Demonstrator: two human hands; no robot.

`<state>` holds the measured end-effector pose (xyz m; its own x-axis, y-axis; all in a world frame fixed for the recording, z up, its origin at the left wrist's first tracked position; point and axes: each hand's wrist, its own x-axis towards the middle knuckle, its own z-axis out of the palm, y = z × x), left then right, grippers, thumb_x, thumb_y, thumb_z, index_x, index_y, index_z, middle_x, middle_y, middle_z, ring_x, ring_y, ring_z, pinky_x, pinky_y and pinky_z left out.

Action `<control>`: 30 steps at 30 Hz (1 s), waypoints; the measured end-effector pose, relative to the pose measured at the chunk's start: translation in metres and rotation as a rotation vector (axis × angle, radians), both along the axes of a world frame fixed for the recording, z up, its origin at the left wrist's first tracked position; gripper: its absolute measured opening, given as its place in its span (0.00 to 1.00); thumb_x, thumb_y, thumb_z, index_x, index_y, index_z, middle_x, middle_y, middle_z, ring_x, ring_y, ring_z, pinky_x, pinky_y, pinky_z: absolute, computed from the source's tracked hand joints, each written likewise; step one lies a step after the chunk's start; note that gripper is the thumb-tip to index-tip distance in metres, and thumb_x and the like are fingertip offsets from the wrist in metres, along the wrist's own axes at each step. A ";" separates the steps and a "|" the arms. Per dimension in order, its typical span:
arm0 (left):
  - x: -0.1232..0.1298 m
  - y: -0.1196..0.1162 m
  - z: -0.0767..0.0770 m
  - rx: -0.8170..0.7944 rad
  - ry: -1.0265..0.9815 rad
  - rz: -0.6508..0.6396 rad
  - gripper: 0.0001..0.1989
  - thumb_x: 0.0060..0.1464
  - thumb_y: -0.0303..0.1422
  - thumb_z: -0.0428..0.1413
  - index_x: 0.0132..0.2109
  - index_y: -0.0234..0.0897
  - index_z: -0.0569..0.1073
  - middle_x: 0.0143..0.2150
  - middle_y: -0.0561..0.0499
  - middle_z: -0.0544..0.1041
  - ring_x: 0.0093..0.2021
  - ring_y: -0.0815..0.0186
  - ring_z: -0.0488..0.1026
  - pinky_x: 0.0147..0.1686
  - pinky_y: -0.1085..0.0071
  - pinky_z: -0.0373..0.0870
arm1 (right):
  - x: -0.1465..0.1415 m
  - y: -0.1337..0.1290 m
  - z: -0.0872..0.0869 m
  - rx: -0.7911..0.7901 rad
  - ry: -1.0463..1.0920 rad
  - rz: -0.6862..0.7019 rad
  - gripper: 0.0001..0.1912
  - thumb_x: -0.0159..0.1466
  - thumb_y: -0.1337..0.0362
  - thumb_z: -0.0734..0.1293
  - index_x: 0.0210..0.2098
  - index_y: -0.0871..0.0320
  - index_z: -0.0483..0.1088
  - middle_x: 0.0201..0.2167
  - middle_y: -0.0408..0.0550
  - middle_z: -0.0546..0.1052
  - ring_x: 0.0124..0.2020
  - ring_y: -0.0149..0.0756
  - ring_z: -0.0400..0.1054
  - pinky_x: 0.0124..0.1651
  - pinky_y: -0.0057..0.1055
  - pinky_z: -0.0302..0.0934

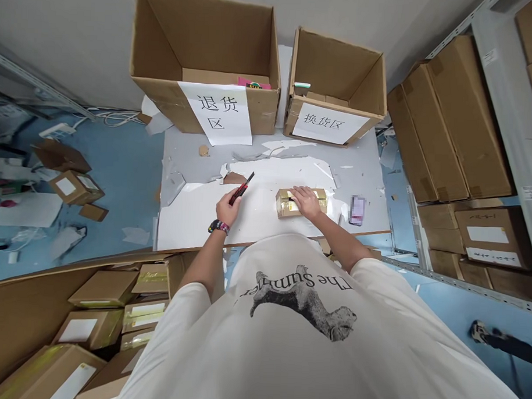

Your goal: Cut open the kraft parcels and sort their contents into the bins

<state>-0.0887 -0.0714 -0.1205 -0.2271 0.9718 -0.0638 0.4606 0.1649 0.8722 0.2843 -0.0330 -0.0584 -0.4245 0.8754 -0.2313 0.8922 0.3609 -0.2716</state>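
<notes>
Left hand [228, 211]: closed around a red utility knife [240, 190], tip angled up and away, held above the counter [191, 214].
Right hand [306, 202]: open, palm down, fingers spread on a taped cardboard parcel [284, 205]; no grip visible.
Parcel position: on the counter's white sheet, between and forward of both hands.
Far counter edge: two open cardboard boxes [210, 40] [327, 68], paper-labelled.
Right of parcel: blurred flat packet [357, 209].
</notes>
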 end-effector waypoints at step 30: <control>0.097 -0.018 -0.009 -0.429 -0.121 -0.153 0.28 0.79 0.51 0.56 0.71 0.38 0.81 0.65 0.35 0.84 0.56 0.49 0.85 0.61 0.53 0.81 | 0.068 -0.039 -0.011 0.039 0.530 -0.731 0.37 0.78 0.37 0.68 0.73 0.55 0.81 0.79 0.64 0.75 0.82 0.62 0.64 0.88 0.61 0.50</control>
